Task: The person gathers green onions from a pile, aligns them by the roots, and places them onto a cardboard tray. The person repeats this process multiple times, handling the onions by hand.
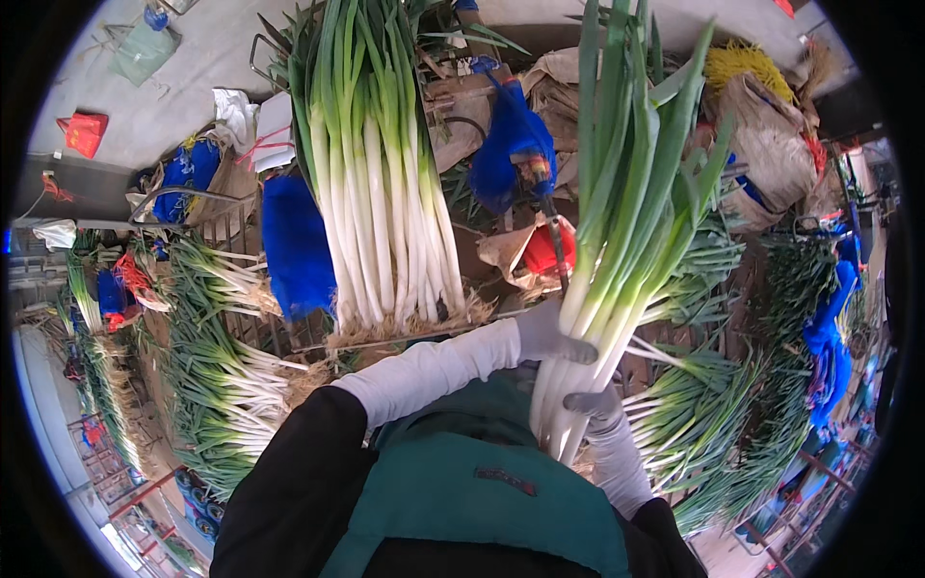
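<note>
Both my gloved hands are closed around a bunch of large green onions (614, 289), its white stalks towards me and its green leaves pointing away. My left hand (560, 337) wraps the stalks from the left, a little higher up. Lower down, my right hand (598, 404) grips the white ends from the right. Left of this bunch, a broad pile of green onions (390, 209) lies with its hairy roots near my left sleeve. A thin dark rod with a blue wrapping (514, 144) stands between pile and bunch. The roots of the held bunch are mostly hidden.
Heaps of green onions lie on the left (224, 390) and right (694, 419). A blue sheet (298, 249) hangs beside the pile. A red bag (87, 134) is at the upper left, a beige sack (766, 152) at the upper right. A metal rail (191, 191) curves at the left.
</note>
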Demonstrator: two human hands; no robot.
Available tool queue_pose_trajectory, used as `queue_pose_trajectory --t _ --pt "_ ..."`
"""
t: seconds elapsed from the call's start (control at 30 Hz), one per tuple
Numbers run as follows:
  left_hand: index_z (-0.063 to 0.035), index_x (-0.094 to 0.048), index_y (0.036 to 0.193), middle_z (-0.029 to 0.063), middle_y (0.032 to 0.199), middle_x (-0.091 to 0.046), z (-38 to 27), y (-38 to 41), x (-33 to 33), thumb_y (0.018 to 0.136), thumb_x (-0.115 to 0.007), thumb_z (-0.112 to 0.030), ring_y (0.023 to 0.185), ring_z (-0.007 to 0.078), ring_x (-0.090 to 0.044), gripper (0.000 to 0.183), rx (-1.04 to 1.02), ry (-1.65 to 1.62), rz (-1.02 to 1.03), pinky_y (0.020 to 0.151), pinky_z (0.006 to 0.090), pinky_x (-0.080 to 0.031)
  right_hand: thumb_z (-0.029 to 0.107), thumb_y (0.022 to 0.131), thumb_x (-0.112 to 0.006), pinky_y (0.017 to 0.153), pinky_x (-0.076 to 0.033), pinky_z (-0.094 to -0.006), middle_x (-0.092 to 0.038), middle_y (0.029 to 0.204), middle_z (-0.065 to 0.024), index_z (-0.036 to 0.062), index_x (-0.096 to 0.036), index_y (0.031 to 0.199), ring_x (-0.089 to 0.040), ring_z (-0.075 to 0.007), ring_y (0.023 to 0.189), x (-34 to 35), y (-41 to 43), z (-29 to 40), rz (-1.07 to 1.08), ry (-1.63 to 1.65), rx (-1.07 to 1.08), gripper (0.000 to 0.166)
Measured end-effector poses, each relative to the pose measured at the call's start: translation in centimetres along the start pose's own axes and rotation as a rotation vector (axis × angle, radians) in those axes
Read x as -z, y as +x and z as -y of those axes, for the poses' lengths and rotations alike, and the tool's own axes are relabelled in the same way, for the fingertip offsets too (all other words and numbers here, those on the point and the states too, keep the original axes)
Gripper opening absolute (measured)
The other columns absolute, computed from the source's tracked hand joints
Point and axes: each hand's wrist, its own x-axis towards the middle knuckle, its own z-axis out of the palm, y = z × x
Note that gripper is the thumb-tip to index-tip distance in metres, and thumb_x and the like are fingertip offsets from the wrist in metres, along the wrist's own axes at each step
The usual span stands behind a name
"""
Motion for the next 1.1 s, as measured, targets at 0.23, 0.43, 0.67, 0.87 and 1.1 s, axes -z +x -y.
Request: queue_pose_trajectory --t 0.23,0.43,0.67,0.87,1.1 --pt "-0.0073 -0.060 0.141 0.0095 0.131 -0.068 0.4 3.0 5.0 0.075 -0.095 -0.043 0.121 0.0206 -0.063 0.083 0.138 -0.026 0.144 0.105 0.0364 -0.051 0.003 0.068 -0.079 0.090 -0.061 -0.0499 -0.068 0.113 -0.0232 -0.0082 -0.049 0.139 -0.071 -0.0397 0.102 -1.1 3.8 1.7 -0.003 -0.037 -0.052 0.077" --pt "-0.0062 -0.073 0.124 0.0148 0.114 -0.076 -2.0 2.8 6.2 0.078 -0.087 -0.061 0.108 0.0246 -0.072 0.072 0.229 0.184 -0.029 0.097 0.0367 -0.055 0.000 0.071 -0.077 0.088 -0.062 -0.0507 -0.067 0.115 -0.0245 -0.0095 -0.048 0.140 -0.072 -0.0389 0.100 -3.0 5.4 2.3 -0.061 0.023 0.015 0.075" --pt "-0.0017 -0.054 0.147 0.0128 0.134 -0.068 3.2 -2.7 21.0 0.105 -0.058 -0.051 0.115 0.0246 -0.068 0.065 -0.112 -0.373 -0.415 0.099 0.0406 -0.057 0.003 0.072 -0.078 0.084 -0.062 -0.0487 -0.067 0.115 -0.0260 -0.0102 -0.046 0.140 -0.072 -0.0388 0.099 -5.1 7.5 2.5 -0.008 0.100 0.051 0.076" --pt "-0.0005 -0.018 0.165 0.0204 0.156 -0.050 -3.1 -0.9 14.7 0.101 -0.065 -0.051 0.138 0.0298 -0.054 0.095 -0.017 -0.380 -0.392 0.115 0.0471 -0.044 -0.005 0.074 -0.076 0.085 -0.063 -0.0507 -0.069 0.111 -0.0256 -0.0105 -0.049 0.138 -0.073 -0.0402 0.095 -3.3 10.0 2.7 0.054 0.098 0.011 0.070" --pt "0.0014 -0.060 0.137 0.0155 0.125 -0.071 0.4 4.9 11.9 0.093 -0.076 -0.010 0.109 0.0252 -0.073 0.047 0.093 -0.776 -0.248 0.102 0.0413 -0.059 0.001 0.074 -0.084 0.089 -0.062 -0.0506 -0.071 0.114 -0.0254 -0.0087 -0.055 0.135 -0.074 -0.0386 0.100 -2.5 11.9 2.0 0.064 0.132 -0.227 0.069"
